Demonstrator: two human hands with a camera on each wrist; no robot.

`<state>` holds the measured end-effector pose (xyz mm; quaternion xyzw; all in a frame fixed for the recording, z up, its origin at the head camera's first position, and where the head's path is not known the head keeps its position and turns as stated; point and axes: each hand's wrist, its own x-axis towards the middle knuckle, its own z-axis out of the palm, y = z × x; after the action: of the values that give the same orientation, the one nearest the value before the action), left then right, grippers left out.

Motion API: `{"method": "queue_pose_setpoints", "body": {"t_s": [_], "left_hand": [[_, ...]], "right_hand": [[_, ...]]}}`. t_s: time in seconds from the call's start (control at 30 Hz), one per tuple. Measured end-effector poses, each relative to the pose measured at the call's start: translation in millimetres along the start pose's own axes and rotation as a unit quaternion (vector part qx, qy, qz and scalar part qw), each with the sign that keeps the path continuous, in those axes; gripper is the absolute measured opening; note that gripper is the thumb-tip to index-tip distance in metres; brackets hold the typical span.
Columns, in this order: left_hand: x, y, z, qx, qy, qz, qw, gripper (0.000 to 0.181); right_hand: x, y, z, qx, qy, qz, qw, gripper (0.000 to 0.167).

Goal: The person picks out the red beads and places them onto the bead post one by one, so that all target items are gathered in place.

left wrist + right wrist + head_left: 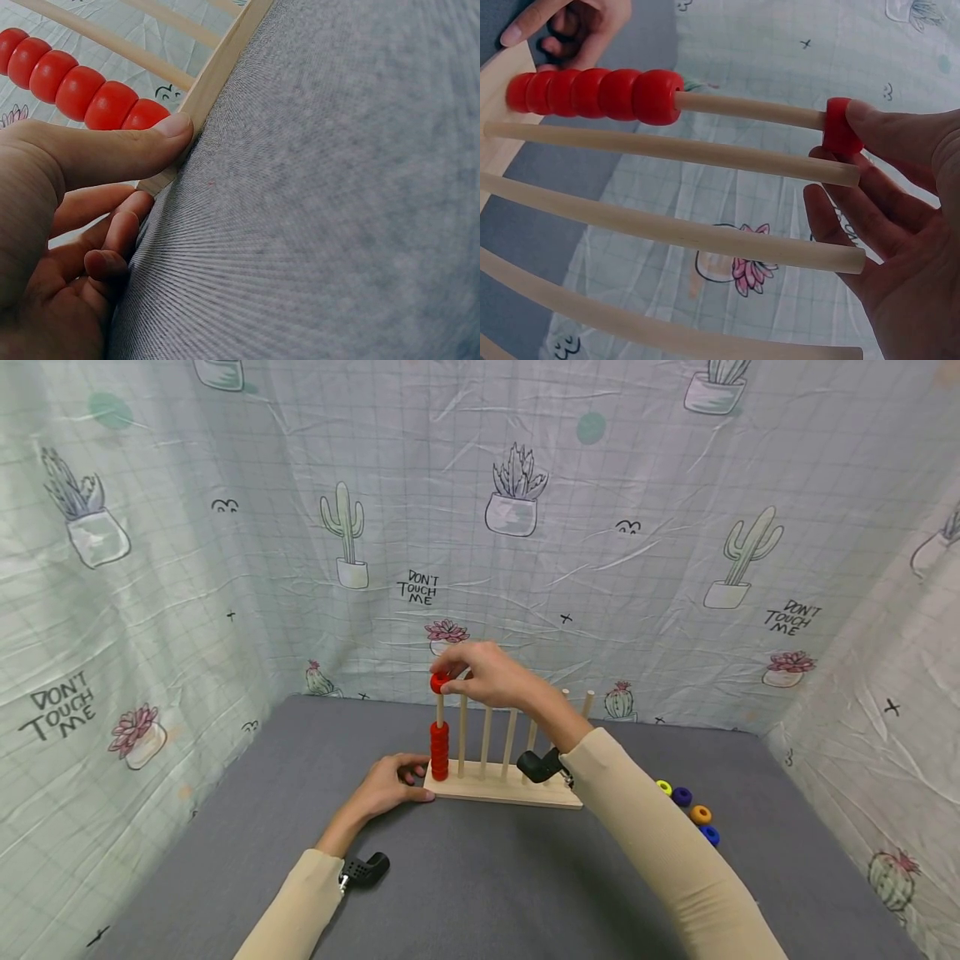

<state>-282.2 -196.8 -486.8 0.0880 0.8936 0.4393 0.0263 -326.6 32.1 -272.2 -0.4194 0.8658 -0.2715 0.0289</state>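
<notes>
My right hand [487, 677] pinches a red bead [840, 126] between thumb and fingers at the top of the leftmost peg. The right wrist view shows the peg's end inside that bead. Lower on this peg sits a stack of several red beads [439, 752], with bare peg between stack and held bead. The pegs stand upright on a pale wooden base [495, 792]. At the base's left end, my left hand [384, 787] grips the corner; its thumb [142, 154] presses the front edge, and the other fingers curl around the end.
More bare wooden pegs [510, 739] stand in a row to the right, partly behind my right forearm. Loose yellow, purple [682, 797], orange [696, 818] and blue [710, 837] beads lie on the grey tabletop [480, 885] at the right. Patterned cloth [450, 460] hangs around the table.
</notes>
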Motion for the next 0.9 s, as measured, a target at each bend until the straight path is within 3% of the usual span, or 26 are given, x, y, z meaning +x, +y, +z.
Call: {"method": "queue_pose_setpoints", "body": {"t_s": [0.9], "left_hand": [[-2.2, 2.1, -0.3, -0.001, 0.001, 0.005, 1.0000, 0.065]], "right_hand": [[-0.8, 0.1, -1.8, -0.001, 0.000, -0.009, 1.0000, 0.030]]}}
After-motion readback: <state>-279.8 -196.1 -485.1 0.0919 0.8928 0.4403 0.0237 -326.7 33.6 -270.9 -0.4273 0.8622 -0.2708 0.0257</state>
